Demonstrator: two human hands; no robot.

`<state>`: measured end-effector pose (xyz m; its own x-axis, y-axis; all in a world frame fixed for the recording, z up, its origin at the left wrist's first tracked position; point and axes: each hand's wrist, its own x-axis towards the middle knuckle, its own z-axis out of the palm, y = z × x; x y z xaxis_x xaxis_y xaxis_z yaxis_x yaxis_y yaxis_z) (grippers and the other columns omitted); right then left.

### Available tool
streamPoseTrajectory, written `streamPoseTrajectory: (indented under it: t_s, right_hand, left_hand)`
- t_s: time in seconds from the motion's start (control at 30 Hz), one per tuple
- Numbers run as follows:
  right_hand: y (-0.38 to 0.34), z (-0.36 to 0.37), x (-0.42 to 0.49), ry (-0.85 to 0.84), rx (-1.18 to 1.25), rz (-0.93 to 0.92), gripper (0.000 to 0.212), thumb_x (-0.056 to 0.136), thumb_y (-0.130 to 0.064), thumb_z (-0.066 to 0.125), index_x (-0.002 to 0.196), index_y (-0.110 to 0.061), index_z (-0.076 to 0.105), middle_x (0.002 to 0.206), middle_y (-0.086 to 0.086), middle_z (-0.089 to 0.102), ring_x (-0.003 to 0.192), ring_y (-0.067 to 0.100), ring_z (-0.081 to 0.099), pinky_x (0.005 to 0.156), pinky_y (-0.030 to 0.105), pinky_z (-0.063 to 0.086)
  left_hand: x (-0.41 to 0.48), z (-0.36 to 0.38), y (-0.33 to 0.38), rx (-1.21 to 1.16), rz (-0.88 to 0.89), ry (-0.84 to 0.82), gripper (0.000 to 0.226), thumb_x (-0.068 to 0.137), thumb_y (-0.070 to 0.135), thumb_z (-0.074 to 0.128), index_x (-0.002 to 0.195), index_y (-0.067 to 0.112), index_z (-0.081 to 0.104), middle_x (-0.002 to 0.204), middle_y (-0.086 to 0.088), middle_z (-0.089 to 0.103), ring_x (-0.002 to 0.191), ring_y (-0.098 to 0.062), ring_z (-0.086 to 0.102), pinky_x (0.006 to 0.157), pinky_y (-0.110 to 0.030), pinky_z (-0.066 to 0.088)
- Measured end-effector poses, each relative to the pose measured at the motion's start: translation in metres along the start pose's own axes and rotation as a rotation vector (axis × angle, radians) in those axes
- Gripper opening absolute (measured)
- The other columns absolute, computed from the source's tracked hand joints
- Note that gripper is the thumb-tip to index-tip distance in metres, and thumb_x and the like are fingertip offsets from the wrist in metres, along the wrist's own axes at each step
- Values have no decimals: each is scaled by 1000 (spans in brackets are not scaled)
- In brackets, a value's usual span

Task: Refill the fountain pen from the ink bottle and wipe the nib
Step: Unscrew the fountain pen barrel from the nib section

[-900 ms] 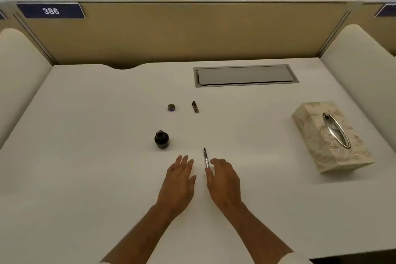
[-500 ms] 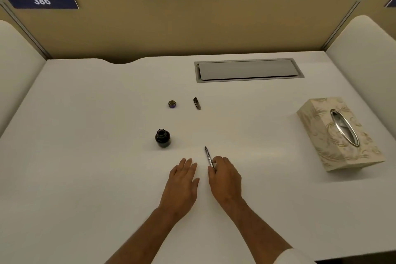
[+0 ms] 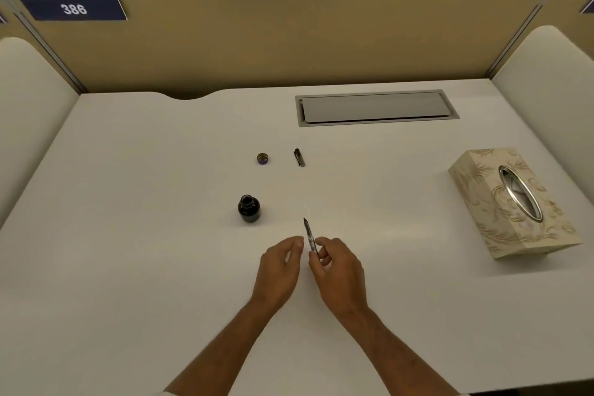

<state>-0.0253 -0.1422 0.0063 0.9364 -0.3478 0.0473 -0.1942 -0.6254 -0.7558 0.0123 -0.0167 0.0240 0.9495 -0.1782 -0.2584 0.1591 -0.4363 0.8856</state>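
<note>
The right hand is pinching the fountain pen by its lower barrel, fingertips closed around it, with the nib pointing away from the person and the uncapped pen sticking out beyond the fingers. Whether the pen's tip is touching the desk or riding just above it, I cannot tell. The left hand is sitting just beside it, fingers loosely curled and holding nothing, its fingertips close to the pen barrel but not on it.

The ink bottle is standing upright on the white desk, a little beyond and to the left of the left hand, its mouth showing open and dark ink filling the glass. Farther back, the bottle's cap is lying on the desk, and just to its right the pen cap is lying on its side, the two apart from each other.

Well off to the right, a patterned tissue box is resting on the desk with an oval metal-rimmed opening on top; a tissue is showing faintly inside. Near the back edge, a grey rectangular cable hatch is lying flush in the desk surface. Behind the desk a tan partition is rising, carrying a blue plate reading 386 at its upper left.
</note>
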Motion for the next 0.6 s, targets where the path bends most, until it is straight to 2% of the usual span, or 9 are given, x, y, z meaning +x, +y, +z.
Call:
streamPoseTrajectory:
  t_s: [0.03, 0.1, 0.2, 0.37, 0.43, 0.5, 0.6]
  right_hand:
    - [-4, -2, -2, -2, 29, -3, 19, 91, -19, 69, 109, -22, 69, 84, -12, 63, 71, 6, 60, 62, 10, 46]
    - [-11, -6, -5, -14, 82, -2, 20, 91, -20, 70, 110, -24, 69, 84, -13, 63, 73, 6, 62, 64, 18, 52]
    - [-21, -11, -7, -25, 136, -12, 24, 90, -21, 71, 113, -26, 70, 83, -13, 64, 75, 10, 62, 62, 24, 54]
    - [-42, -26, -8, -40, 242, -22, 18, 90, -23, 71, 106, -32, 71, 82, -10, 67, 77, 14, 62, 63, 24, 54]
    - [-51, -32, -10, -68, 313, 44, 14, 90, -23, 71, 96, -36, 70, 79, -9, 69, 74, 10, 62, 62, 21, 53]
    - [-58, -38, -10, -158, 401, 154, 7, 92, -26, 69, 90, -32, 73, 74, -9, 70, 67, 6, 61, 61, 19, 51]
    - [-67, -46, -13, -329, 510, 303, 23, 98, -34, 60, 88, -20, 76, 73, 0, 71, 64, 8, 60, 59, 19, 48]
  left_hand:
    - [0, -1, 6, -77, -30, 14, 23, 105, 28, 48, 97, 31, 69, 94, 17, 69, 87, 4, 62, 89, -22, 48]
    - [1, -6, 17, -256, -128, 25, 25, 104, 28, 51, 93, 27, 73, 97, 15, 75, 92, -2, 68, 88, -21, 50]
    - [2, -14, 28, -478, -246, -25, 24, 102, 29, 56, 107, 20, 78, 107, 4, 80, 106, -10, 73, 92, -25, 55]
    - [-3, -24, 37, -705, -301, -92, 25, 101, 21, 58, 116, 8, 74, 112, -8, 79, 111, -25, 73, 98, -34, 55]
    - [-4, -27, 40, -771, -311, -104, 27, 102, 18, 56, 118, 3, 71, 114, -12, 78, 113, -29, 72, 102, -39, 53]
    - [-6, -29, 44, -845, -324, -108, 27, 102, 16, 56, 119, 0, 68, 116, -15, 77, 114, -29, 72, 104, -42, 53]
    - [-8, -34, 50, -936, -323, -121, 24, 102, 15, 55, 115, 1, 69, 118, -18, 76, 116, -27, 71, 103, -43, 52]
